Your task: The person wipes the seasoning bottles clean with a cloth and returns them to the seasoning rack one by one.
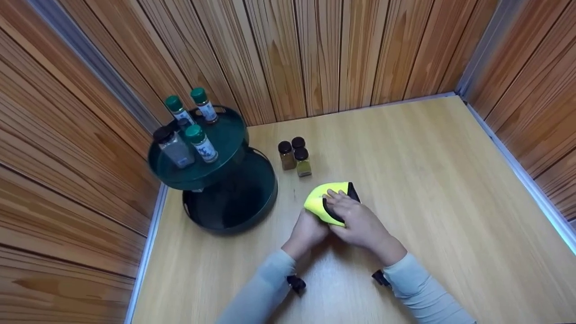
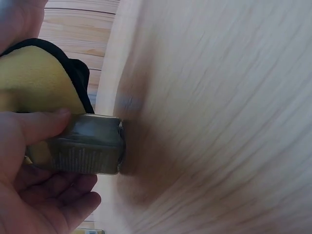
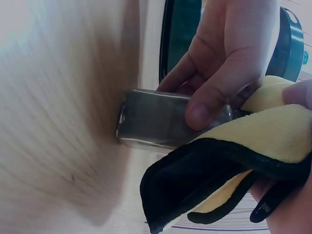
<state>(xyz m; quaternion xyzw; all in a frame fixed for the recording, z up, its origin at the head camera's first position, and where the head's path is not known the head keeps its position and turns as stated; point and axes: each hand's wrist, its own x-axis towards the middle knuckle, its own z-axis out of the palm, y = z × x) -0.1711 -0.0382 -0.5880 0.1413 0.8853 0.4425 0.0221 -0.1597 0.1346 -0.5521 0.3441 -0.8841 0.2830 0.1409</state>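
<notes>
My left hand [image 1: 310,230] grips a square glass spice jar [image 2: 87,146] around its sides, thumb on one face. The jar's base hangs just over the tabletop; its contents look greyish, and its top is hidden under a yellow cloth with black edging [image 1: 317,199]. On the other side, my right hand [image 1: 362,225] holds the cloth over the jar's top end, its fingers lying across the fabric. A black-trimmed corner of the cloth [image 3: 170,185] hangs loose beside the jar in the right wrist view.
At the left stands a dark green two-tier round rack [image 1: 229,155]. Its upper tier carries green-capped bottles [image 1: 204,146] and a larger dark-lidded jar [image 1: 175,148]. Three small dark-lidded spice jars [image 1: 303,167] stand together beyond my hands. Wood-panelled walls [image 1: 324,58] border the table [image 1: 432,171].
</notes>
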